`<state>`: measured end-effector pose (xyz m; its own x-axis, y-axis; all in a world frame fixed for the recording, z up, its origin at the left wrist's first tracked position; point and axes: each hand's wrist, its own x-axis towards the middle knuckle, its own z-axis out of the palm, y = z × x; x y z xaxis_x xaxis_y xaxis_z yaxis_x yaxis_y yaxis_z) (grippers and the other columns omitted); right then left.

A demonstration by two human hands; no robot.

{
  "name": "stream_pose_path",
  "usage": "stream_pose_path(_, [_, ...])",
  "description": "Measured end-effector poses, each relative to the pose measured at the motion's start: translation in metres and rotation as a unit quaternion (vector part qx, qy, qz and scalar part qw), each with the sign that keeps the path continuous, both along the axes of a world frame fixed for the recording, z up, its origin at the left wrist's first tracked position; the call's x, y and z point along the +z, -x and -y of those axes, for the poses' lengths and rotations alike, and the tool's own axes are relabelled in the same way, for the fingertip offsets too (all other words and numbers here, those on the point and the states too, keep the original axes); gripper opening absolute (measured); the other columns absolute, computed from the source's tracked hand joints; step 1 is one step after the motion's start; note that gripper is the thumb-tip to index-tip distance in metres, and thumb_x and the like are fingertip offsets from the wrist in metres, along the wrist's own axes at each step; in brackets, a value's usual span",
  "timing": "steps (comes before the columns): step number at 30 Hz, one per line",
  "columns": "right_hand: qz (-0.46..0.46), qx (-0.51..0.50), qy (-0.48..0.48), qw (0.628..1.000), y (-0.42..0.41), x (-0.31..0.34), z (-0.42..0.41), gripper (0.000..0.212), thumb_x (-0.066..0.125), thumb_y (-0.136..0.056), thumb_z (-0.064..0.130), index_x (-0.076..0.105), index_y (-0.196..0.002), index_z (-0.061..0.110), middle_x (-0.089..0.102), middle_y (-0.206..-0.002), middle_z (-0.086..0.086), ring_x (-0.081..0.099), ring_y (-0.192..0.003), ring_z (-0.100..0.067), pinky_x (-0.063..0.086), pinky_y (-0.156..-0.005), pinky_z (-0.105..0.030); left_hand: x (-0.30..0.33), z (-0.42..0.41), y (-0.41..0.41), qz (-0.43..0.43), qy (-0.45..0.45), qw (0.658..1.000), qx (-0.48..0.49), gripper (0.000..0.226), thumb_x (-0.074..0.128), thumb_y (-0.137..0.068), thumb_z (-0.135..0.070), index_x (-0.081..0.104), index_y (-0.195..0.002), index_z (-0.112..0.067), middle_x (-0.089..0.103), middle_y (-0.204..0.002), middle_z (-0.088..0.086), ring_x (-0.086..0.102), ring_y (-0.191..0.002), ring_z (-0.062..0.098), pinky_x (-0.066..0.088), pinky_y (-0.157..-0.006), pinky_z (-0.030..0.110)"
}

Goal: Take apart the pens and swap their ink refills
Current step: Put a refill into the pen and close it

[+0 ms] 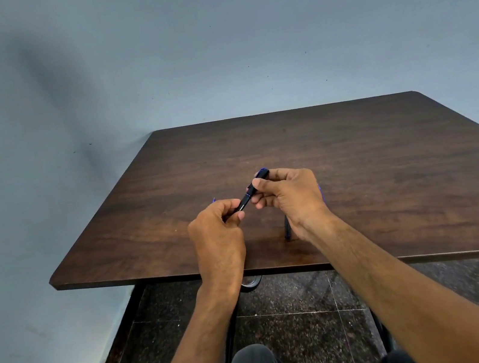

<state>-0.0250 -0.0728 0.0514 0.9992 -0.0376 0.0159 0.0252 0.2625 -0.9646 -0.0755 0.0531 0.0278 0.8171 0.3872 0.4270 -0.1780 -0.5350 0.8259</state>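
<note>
A slim black plastic pen (pixel 248 196) with a blue end is held slantwise above the dark brown wooden table (pixel 355 162), gripped at both ends. The left hand (pixel 216 232) curls its fingers round the lower end; the right hand (pixel 288 195) pinches the upper end. Another dark pen part (pixel 286 226) lies on the table under the right wrist.

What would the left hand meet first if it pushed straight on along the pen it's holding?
The right hand. The left hand holds the black pen's near end, and that pen runs up-right into the right hand's fingers, already pinched round its far end.
</note>
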Motion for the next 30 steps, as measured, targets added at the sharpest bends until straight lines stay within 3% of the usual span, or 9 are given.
stream_pose_path(6, [0.002, 0.006, 0.018, 1.000, -0.001, -0.001, 0.000, 0.009, 0.067, -0.092, -0.002, 0.072, -0.090, -0.009, 0.072, -0.076, -0.021, 0.064, -0.062, -0.026, 0.054, -0.056, -0.031, 0.001, 0.008, -0.001, 0.009, 0.006, 1.000, 0.010, 0.029, 0.072, -0.084, 0.009, 0.079, -0.103, -0.012, 0.068, -0.082, -0.018, 0.060, -0.075, -0.019, 0.046, -0.073, 0.000])
stream_pose_path(9, [-0.004, 0.015, 0.011, 1.000, -0.002, -0.001, 0.002, 0.011, 0.066, -0.093, -0.002, 0.072, -0.087, -0.008, 0.073, -0.075, -0.019, 0.064, -0.061, -0.025, 0.051, -0.054, -0.029, 0.002, 0.010, 0.001, 0.011, 0.002, 1.000, 0.010, 0.028, 0.072, -0.085, 0.007, 0.079, -0.104, -0.013, 0.066, -0.081, -0.021, 0.059, -0.077, -0.023, 0.042, -0.073, -0.003])
stream_pose_path(13, [-0.020, 0.020, 0.019, 0.999, -0.008, -0.001, 0.004, 0.011, 0.067, -0.093, -0.001, 0.072, -0.091, -0.010, 0.074, -0.080, -0.021, 0.064, -0.063, -0.026, 0.052, -0.055, -0.030, 0.003, 0.010, 0.002, -0.004, -0.002, 1.000, 0.006, 0.023, 0.078, -0.084, -0.002, 0.079, -0.104, -0.014, 0.078, -0.093, -0.007, 0.060, -0.075, -0.016, 0.042, -0.073, -0.004])
stream_pose_path(18, [-0.050, 0.019, 0.011, 0.998, 0.003, -0.009, -0.002, 0.015, 0.083, -0.081, 0.009, 0.075, -0.083, -0.003, 0.074, -0.069, -0.016, 0.065, -0.053, -0.018, 0.055, -0.054, -0.025, 0.007, 0.016, 0.008, 0.010, 0.006, 1.000, -0.020, 0.020, 0.083, -0.081, -0.011, 0.080, -0.101, -0.016, 0.063, -0.077, -0.031, 0.062, -0.072, -0.021, 0.042, -0.069, -0.004])
stream_pose_path(24, [-0.064, -0.014, 0.044, 0.997, 0.013, -0.008, 0.008, 0.016, 0.085, -0.077, 0.008, 0.075, -0.079, -0.004, 0.069, -0.057, -0.012, 0.060, -0.045, -0.014, 0.051, -0.047, -0.022, 0.003, 0.027, 0.013, 0.008, 0.030, 0.998, -0.058, 0.019, 0.082, -0.083, -0.013, 0.080, -0.101, -0.019, 0.060, -0.068, -0.035, 0.062, -0.077, -0.022, 0.042, -0.068, -0.003])
stream_pose_path(28, [-0.064, -0.047, 0.084, 0.993, 0.013, -0.001, 0.027, 0.016, 0.083, -0.079, 0.007, 0.076, -0.080, -0.007, 0.071, -0.065, -0.018, 0.059, -0.047, -0.018, 0.048, -0.045, -0.025, 0.001, 0.038, 0.012, 0.001, 0.027, 0.995, -0.094, 0.013, 0.074, -0.092, -0.024, 0.078, -0.099, -0.034, 0.062, -0.069, -0.044, 0.065, -0.079, -0.020, 0.043, -0.069, -0.002])
stream_pose_path(30, [-0.059, -0.077, 0.120, 0.988, 0.009, 0.001, 0.039, 0.014, 0.082, -0.080, 0.009, 0.077, -0.075, -0.003, 0.072, -0.065, -0.016, 0.060, -0.049, -0.018, 0.047, -0.044, -0.028, 0.001, 0.045, 0.006, -0.010, 0.028, 0.994, -0.103, 0.011, 0.072, -0.093, -0.026, 0.078, -0.097, -0.034, 0.065, -0.069, -0.040, 0.066, -0.078, -0.017, 0.047, -0.068, 0.002])
